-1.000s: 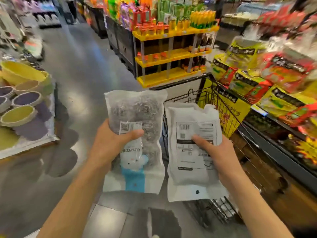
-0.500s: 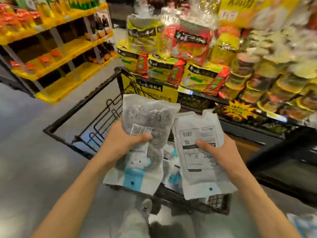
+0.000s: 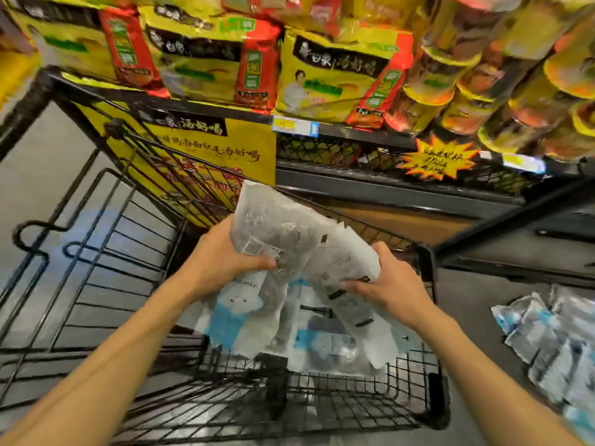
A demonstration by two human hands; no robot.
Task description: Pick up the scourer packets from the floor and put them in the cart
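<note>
Scourer packets are in both my hands at the centre of the frame, held over the black wire cart (image 3: 96, 220). My left hand (image 3: 222, 262) is clamped around the middle of one scourer packet (image 3: 273, 226), thumb across its barcode label; my right hand (image 3: 386, 284) is closed on a second packet (image 3: 347, 268), fingers pressing on its printed back. The two packets touch and overlap where they meet. Below them, in the basket at lower centre, more packets (image 3: 322, 333) already lie on the wire floor, blue-and-white card ends showing. At the right edge of the frame a loose pile of floor packets (image 3: 547, 336) waits outside the cart.

I judge these light and soft: thin crinkly plastic bags around springy steel-wool balls, so the film dents under my fingers and nothing will break if dropped. The plastic looks slick, so a pinch on a corner could slip; a wrap around the bulging middle, where the balls give the hand something to bite on, seems the safer hold. Releasing them from just above the basket should do no harm.
</note>
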